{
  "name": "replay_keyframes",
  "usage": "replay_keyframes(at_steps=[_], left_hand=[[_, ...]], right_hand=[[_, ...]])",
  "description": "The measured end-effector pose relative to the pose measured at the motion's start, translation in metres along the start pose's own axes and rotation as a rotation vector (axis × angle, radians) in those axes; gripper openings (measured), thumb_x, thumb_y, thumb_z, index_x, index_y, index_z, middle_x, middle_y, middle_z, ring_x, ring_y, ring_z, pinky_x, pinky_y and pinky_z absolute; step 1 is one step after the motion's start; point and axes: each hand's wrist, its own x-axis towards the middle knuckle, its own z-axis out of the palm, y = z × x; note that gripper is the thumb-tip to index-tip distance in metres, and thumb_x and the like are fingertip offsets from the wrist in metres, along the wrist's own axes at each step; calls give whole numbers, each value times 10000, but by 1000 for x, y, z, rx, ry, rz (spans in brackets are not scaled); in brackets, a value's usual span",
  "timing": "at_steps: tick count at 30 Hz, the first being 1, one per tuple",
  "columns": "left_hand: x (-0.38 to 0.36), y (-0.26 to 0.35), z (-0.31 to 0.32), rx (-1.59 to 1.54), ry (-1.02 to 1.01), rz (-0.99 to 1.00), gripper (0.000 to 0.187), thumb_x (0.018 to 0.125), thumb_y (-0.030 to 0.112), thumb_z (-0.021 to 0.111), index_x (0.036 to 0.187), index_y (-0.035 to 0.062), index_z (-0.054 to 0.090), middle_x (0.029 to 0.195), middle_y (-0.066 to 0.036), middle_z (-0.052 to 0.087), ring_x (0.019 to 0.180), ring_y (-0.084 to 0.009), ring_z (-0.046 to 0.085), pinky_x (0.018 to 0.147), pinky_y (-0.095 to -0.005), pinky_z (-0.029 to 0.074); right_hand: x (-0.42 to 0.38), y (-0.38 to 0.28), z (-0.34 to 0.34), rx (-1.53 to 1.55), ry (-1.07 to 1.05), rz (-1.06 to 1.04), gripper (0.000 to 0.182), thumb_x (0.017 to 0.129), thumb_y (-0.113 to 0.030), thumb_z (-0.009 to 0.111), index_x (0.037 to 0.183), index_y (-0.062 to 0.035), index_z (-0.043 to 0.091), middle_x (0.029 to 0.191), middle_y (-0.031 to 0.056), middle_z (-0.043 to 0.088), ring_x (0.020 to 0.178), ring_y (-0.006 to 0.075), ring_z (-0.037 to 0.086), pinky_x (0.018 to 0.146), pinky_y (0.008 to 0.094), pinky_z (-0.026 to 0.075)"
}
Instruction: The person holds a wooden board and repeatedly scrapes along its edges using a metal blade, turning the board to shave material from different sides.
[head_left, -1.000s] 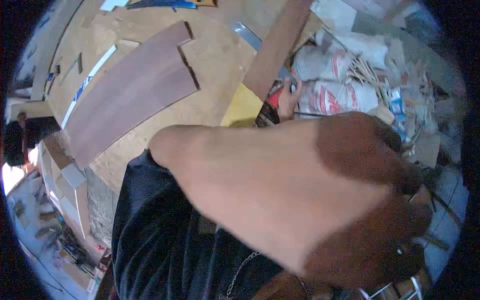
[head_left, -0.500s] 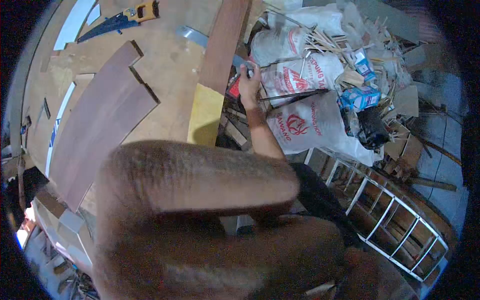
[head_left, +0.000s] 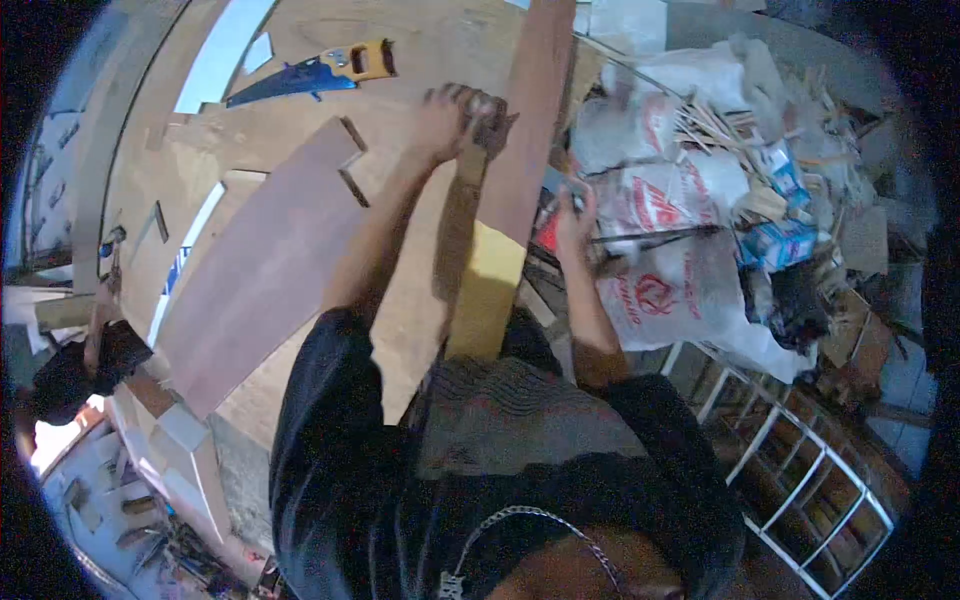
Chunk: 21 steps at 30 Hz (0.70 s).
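My left hand [head_left: 452,120] reaches over the tabletop, fingers curled down beside a long reddish-brown board [head_left: 532,110]. It is somewhat blurred, and what lies under the fingers is hidden. On the board's other side, at the table edge, my right hand [head_left: 576,218] is closed around a blue-grey thing whose kind I cannot make out. A red object [head_left: 547,232] shows just beside that hand. A yellow piece [head_left: 490,290] lies at the near end of the board. Left of my left arm rests a wide curved brown panel [head_left: 265,255] with a notched end.
A handsaw [head_left: 315,75] with a yellow handle lies at the far left of the table. White printed sacks [head_left: 650,285], thin wood sticks [head_left: 712,128] and blue packets [head_left: 778,243] are heaped on the right. A white metal rack [head_left: 800,490] stands at lower right.
The forearm that filled the lower view has swung away, and my left hand now reaches onto the table, where a shiny metal strip showed before. My right hand stays beside the board. The view has shifted.
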Motion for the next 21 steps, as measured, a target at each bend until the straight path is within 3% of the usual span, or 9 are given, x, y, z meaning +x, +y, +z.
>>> replay_keyframes(at_steps=[2, 3, 5, 6, 9, 10, 14, 17, 21], left_hand=[[2, -6, 32, 269, 184, 256, 352, 932, 416, 481, 992, 123, 667, 1014, -158, 684, 742, -317, 660, 671, -423, 518], [-2, -11, 38, 266, 174, 246, 352, 932, 416, 481, 992, 123, 667, 1014, -158, 684, 742, -317, 660, 671, -423, 518], [-13, -16, 50, 273, -383, -107, 321, 924, 388, 499, 995, 143, 694, 878, -134, 707, 744, -323, 684, 716, -434, 529], [-21, -14, 53, 262, -406, -103, 321, 924, 388, 499, 995, 143, 694, 878, -134, 707, 744, -323, 684, 716, -434, 529], [-52, 41, 9, -19, -348, -391, 277, 908, 333, 518, 902, 144, 720, 777, -140, 697, 678, -353, 683, 674, -451, 546], [-56, 51, 2, -23, -364, -402, 277, 908, 333, 518, 902, 144, 720, 777, -140, 697, 678, -353, 683, 674, -451, 546], [-85, 48, 17, 115, -353, -603, 311, 923, 337, 502, 870, 118, 717, 769, -172, 686, 668, -367, 676, 639, -461, 545], [-99, 39, 34, 81, -223, -616, 370, 938, 349, 485, 785, 104, 717, 698, -183, 665, 629, -373, 667, 619, -471, 539], [-121, 45, 28, -111, -152, -734, 496, 973, 428, 449, 778, 54, 709, 664, -222, 639, 620, -378, 662, 583, -452, 521]], right_hand=[[3, -7, -10, 294, -93, 479, 274, 904, -170, 677, 1117, -24, 585, 913, 71, 633, 942, 233, 603, 896, 346, 465], [7, -7, -15, 379, -116, 648, 280, 912, -189, 676, 1118, -21, 587, 887, 66, 633, 918, 232, 609, 880, 335, 473], [25, 2, -19, 222, -184, 551, 229, 900, -167, 683, 1070, -29, 618, 906, 67, 651, 827, 207, 629, 795, 330, 499], [34, 7, -22, 166, -199, 527, 212, 896, -160, 685, 1054, -31, 629, 912, 67, 657, 796, 199, 636, 767, 329, 507], [76, 29, -25, -297, -405, -294, 228, 905, -197, 686, 1061, -38, 643, 855, 77, 653, 577, 102, 594, 495, 290, 470], [85, 25, -22, -267, -486, -246, 234, 907, -206, 687, 1067, -41, 643, 844, 76, 649, 580, 79, 591, 474, 284, 454], [89, -16, -17, -161, -620, 423, 240, 917, -214, 676, 1097, -60, 636, 791, 15, 621, 680, 67, 571, 631, 251, 465], [88, -2, -18, -300, -664, 164, 219, 952, -219, 628, 1098, -56, 617, 809, 18, 604, 638, 74, 551, 599, 254, 467], [80, -14, -11, -301, -714, 230, 229, 977, -207, 584, 1105, -17, 597, 1014, 46, 616, 1007, 136, 551, 920, 286, 415]])
